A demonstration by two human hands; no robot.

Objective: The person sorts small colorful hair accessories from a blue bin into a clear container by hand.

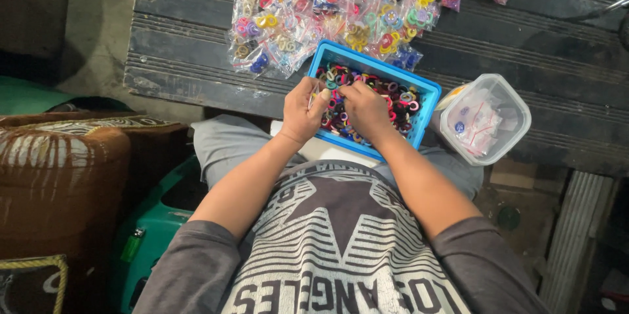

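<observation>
Seated person, grey shirt filling bottom centre of the frame; forearms reach up toward mid-frame.

Left hand, fingers curled narrow, pinches what looks like a small clear bag at the near-left edge of the blue tray. Right hand, fingers bent, rests in the tray among the loose hair ties; whether it grips one I cannot tell.

Tray sits on the lap, centre frame, still well filled with loose ties in mixed colours.

Right of the tray, touching or just beside it: clear plastic tub holding empty small bags.

Beyond, upper centre on the dark wooden boards: a broad heap of filled bags.

Judgement: many bags packed, but plenty of ties and empty bags remain.
</observation>
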